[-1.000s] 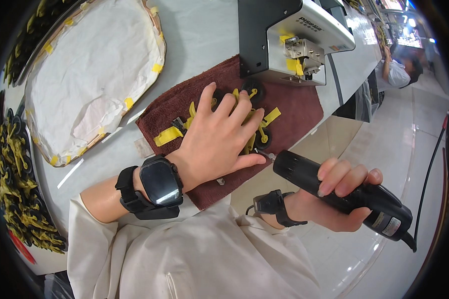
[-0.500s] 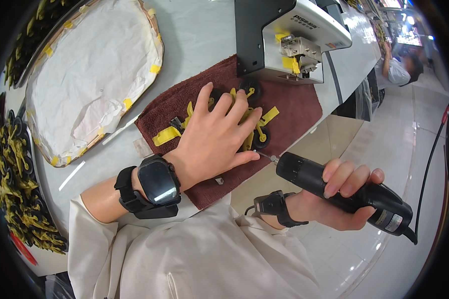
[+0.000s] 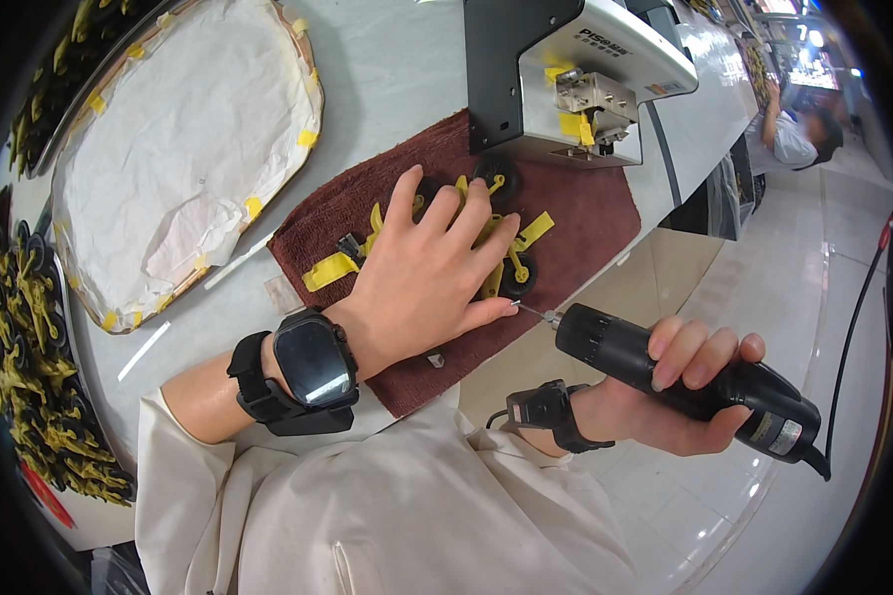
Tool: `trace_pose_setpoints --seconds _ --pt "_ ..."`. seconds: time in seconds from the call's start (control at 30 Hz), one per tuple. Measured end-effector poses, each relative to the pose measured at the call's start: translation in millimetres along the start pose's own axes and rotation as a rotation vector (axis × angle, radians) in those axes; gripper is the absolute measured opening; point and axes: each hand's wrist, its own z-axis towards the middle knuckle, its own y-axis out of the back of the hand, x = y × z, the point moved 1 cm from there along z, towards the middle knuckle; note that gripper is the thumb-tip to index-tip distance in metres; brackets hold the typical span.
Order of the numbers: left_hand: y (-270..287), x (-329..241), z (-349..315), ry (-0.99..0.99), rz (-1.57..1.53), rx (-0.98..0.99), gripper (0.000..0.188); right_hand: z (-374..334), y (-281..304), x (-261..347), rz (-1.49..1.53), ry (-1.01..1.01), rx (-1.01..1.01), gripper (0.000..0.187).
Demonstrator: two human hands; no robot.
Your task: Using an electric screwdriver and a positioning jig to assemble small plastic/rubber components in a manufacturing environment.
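At right, grip (image 3: 647, 421) curled round screwdriver (image 3: 605, 342)

Wheeled toy (image 3: 519, 272) on cloth (image 3: 595, 208), machine (image 3: 526, 109) behind, tray (image 3: 193, 119) at left, power tool (image 3: 610, 345) at right

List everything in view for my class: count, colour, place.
Table: one, pale grey, middle
Cloth: one, brownish red, on the table
Wheeled part: at least one, yellow and black, on the cloth
Corded power tool: one, black, lower right
Machine: one, silver and black, top centre-right
Covered board: one, white, yellow-taped, upper left
Heaps of parts: at least two, yellow and black, left side
Unclear item: one, red, lower left
Floor: one, pale, right
Other person: one, white-clad, upper right
Garment: one, cream, bottom
Watch: one, black, worn left
Wrist device: one, black, worn right
Left hand: one, bare, over the wheeled part
Right hand: one, bare, around the power tool
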Motion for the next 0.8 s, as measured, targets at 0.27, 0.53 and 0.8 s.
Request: trace_pose_setpoints --seconds 0.27,0.53,0.8 --pt "1.6 2.9 -0.4 -0.029 -0.025 -0.003 0.066 2.3 0.7 0.8 -0.006 -0.023 0.071 0.05" --pt "2.1 2.4 -1.8 -0.016 -0.028 0.003 0.057 1.8 -8.6 -2.9 -0.002 -0.048 0.203 0.047" --pt "1.7 1.8 -0.5 -0.013 -0.034 0.032 0.058 2.6 -5.6 1.4 0.035 -0.028 0.172 0.046"
